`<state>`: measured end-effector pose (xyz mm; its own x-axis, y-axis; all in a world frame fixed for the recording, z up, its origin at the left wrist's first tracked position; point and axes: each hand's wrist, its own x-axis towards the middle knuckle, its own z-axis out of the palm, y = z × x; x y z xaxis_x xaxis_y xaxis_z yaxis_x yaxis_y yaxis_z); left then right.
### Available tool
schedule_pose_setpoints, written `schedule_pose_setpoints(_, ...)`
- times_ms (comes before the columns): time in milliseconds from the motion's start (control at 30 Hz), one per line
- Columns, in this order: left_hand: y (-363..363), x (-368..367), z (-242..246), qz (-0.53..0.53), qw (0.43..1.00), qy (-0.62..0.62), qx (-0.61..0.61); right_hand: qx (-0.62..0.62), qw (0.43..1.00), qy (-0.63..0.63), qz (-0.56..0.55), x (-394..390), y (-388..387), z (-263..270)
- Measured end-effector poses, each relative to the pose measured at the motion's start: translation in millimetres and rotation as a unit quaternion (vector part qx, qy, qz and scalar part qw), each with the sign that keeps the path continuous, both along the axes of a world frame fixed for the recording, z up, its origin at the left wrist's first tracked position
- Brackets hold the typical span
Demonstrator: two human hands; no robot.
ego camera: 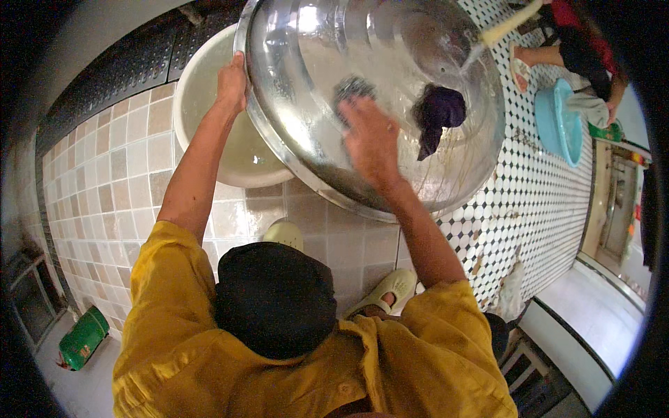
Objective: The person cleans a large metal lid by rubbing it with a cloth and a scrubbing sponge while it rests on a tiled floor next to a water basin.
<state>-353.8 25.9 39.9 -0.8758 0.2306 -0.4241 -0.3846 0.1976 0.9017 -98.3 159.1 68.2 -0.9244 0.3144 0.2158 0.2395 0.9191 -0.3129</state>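
Observation:
A large shiny metal basin (313, 68) is tilted in front of me, with water running over its surface. My left hand (231, 86) grips its rim at the left. My right hand (368, 138) presses a scouring pad of metal wire (355, 88) against the inner surface; the hand is slightly blurred. Right of that hand, a dark purple wet cloth (443, 107) lies on the metal. Behind and below the basin's left side stands a wide cream tub (209, 151) holding cloudy water.
At the upper right another person (580, 47) holds a grey cloth (590, 107) over a light blue plastic basin (543, 117). A yellowish hose (507, 26) pours water onto the metal basin. A perforated black drain grate (125, 78) runs along the upper left.

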Motion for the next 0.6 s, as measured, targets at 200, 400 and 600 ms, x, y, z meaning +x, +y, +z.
schedule_pose_setpoints(200, 8, -4, -20, 0.001, 1.0, 0.02, 0.02, 0.105, 0.976, 0.164, -0.099, -51, 139, -37)
schedule_pose_setpoints(400, 12, -6, -27, -0.013, 0.999, 0.041, 0.026, 0.061, 0.966, 0.244, -0.059, -114, 123, -45)
schedule_pose_setpoints(600, 2, -3, -12, -0.009, 0.998, 0.056, -0.011, -0.017, 0.994, 0.105, 0.02, -66, 15, -5)
